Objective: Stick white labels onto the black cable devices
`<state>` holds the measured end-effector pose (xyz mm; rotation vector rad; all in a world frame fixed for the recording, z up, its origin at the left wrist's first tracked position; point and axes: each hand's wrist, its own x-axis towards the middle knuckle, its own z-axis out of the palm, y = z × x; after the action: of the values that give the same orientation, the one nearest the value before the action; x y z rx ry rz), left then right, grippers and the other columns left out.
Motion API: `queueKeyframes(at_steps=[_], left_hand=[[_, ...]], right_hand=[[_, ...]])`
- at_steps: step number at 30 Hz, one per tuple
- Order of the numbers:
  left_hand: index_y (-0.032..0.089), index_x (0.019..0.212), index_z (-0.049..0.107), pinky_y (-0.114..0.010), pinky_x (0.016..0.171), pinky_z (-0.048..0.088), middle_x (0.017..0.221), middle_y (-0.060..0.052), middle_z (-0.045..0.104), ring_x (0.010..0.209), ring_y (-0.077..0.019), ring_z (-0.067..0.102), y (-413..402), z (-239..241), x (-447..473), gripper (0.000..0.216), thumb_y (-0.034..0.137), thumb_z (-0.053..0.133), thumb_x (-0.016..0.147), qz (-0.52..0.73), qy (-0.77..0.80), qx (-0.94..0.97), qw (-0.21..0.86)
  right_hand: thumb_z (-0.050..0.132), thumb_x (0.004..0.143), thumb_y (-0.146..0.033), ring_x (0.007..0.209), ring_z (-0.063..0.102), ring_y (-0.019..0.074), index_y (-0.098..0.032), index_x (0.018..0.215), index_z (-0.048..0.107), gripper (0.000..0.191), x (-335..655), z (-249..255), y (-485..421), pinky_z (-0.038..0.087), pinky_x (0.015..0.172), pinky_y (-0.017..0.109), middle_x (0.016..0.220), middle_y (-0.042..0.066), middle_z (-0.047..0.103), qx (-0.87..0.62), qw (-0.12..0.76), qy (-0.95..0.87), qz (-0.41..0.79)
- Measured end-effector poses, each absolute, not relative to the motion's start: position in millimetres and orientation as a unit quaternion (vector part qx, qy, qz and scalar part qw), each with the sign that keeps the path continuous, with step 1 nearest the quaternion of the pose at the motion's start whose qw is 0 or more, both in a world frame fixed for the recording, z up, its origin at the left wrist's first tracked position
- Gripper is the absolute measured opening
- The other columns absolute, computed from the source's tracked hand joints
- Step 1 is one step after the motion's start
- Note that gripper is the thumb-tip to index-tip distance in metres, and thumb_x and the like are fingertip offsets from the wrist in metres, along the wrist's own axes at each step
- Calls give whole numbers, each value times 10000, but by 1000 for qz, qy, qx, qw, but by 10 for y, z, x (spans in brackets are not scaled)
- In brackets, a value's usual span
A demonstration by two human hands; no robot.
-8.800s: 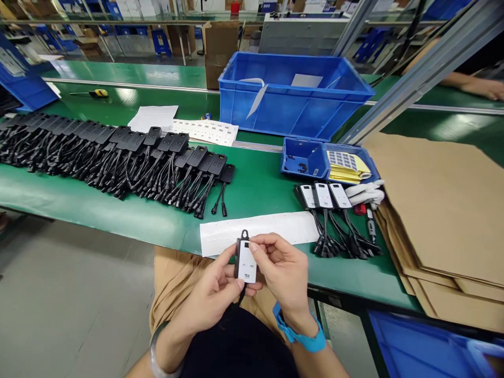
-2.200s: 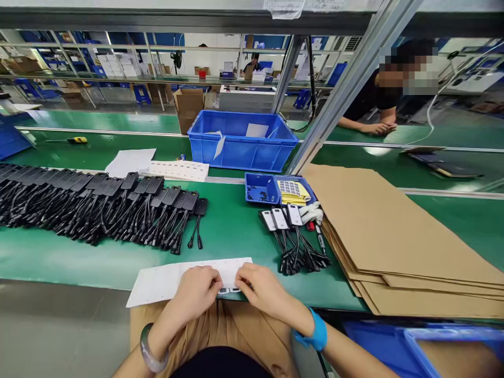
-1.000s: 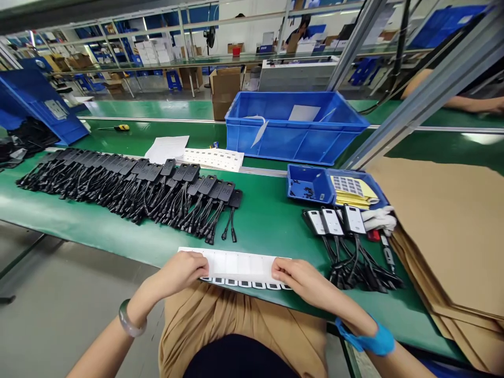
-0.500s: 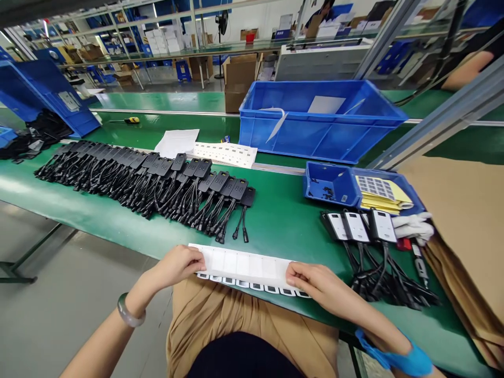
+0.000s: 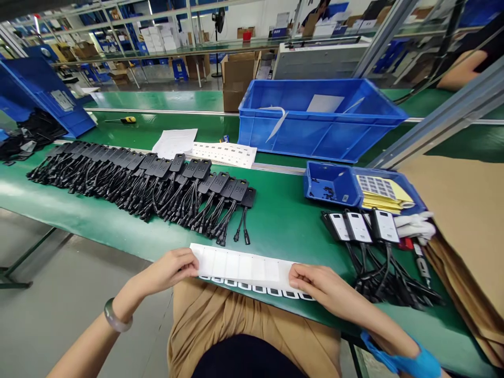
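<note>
A white label sheet (image 5: 244, 268) lies folded along the near edge of the green bench, with a row of small dark-edged labels showing under its front fold. My left hand (image 5: 169, 268) pinches its left end and my right hand (image 5: 318, 283) pinches its right end. A long row of black cable modules (image 5: 149, 181) lies behind and to the left. Three modules with white labels (image 5: 360, 227) lie to the right, their cables bunched toward me.
A large blue crate (image 5: 318, 118) stands at the back. Two small blue trays (image 5: 354, 186) hold tiny parts and yellow label sheets. Brown cardboard sheets (image 5: 468, 220) are stacked at right, with white gloves (image 5: 415, 226) beside them. More label sheets (image 5: 224, 154) lie behind the row. Another person's arm (image 5: 464, 71) shows far right.
My hands moved apart from the sheet's middle to its two ends, and the sheet is now folded with labels showing below. The labelled module held earlier is no longer in my hands.
</note>
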<state>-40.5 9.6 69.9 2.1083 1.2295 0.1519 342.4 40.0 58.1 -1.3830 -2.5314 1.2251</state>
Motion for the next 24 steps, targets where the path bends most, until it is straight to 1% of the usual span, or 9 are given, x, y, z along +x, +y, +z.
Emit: queueKeyframes(at_steps=[3, 5, 9, 12, 14, 17, 19, 21, 24], left_hand=[[224, 959, 649, -238, 707, 428, 951, -20, 622, 808, -143, 572, 120, 724, -493, 144, 314, 542, 926, 87, 436, 793, 416], [212, 903, 648, -239, 717, 433, 921, -23, 630, 811, -142, 582, 128, 723, -500, 198, 285, 472, 956, 90, 449, 790, 406], [162, 835, 563, -269, 579, 400, 804, -43, 566, 637, -151, 505, 97, 654, -339, 254, 180, 338, 951, 6, 530, 814, 239], [149, 828, 524, -289, 527, 368, 788, -63, 516, 611, -175, 461, 82, 623, -215, 301, 45, 245, 880, -54, 566, 813, 127], [146, 859, 529, -300, 548, 389, 827, -71, 517, 630, -179, 475, 106, 644, -211, 295, 61, 249, 896, -50, 566, 810, 147], [175, 963, 567, -293, 631, 434, 939, -60, 555, 719, -172, 535, 186, 707, -291, 174, 271, 422, 951, 10, 515, 818, 256], [209, 985, 594, -280, 705, 440, 968, -42, 589, 833, -181, 563, 247, 737, -327, 161, 331, 502, 934, 53, 475, 827, 297], [201, 902, 610, -275, 701, 422, 894, -30, 617, 840, -186, 568, 299, 745, -310, 168, 301, 482, 947, 54, 468, 834, 286], [173, 823, 573, -279, 579, 355, 764, -22, 606, 680, -182, 549, 344, 730, -218, 210, 245, 429, 959, -11, 512, 830, 220]], right_hand=[[350, 945, -336, 647, 508, 190, -223, 717, 433, 267, 3430, 580, 404, 311, 601, 277, 700, 9, 553, -442, 3, -807, 393], [343, 945, -341, 648, 512, 190, -223, 721, 439, 271, 3433, 590, 410, 312, 602, 279, 703, 10, 556, -440, 2, -806, 395], [337, 945, -354, 631, 513, 189, -225, 716, 432, 279, 3428, 593, 420, 312, 590, 280, 681, 10, 555, -438, 2, -806, 398], [315, 954, -353, 619, 503, 190, -229, 730, 422, 278, 3427, 562, 404, 322, 589, 285, 668, 7, 540, -443, 7, -808, 388], [290, 969, -350, 599, 486, 186, -233, 743, 409, 281, 3436, 532, 383, 328, 581, 287, 659, 2, 522, -451, 15, -811, 372], [272, 991, -350, 579, 474, 183, -241, 769, 405, 280, 3461, 504, 364, 327, 566, 284, 652, -8, 507, -450, 22, -817, 358], [277, 994, -343, 586, 483, 185, -243, 784, 409, 268, 3474, 504, 366, 326, 565, 282, 660, -10, 511, -441, 20, -821, 362], [276, 994, -338, 582, 478, 185, -244, 786, 404, 261, 3479, 512, 374, 323, 565, 282, 662, -11, 509, -438, 17, -821, 365], [264, 988, -342, 572, 471, 188, -246, 783, 389, 259, 3476, 517, 373, 324, 560, 285, 654, -12, 497, -455, 13, -812, 366]])
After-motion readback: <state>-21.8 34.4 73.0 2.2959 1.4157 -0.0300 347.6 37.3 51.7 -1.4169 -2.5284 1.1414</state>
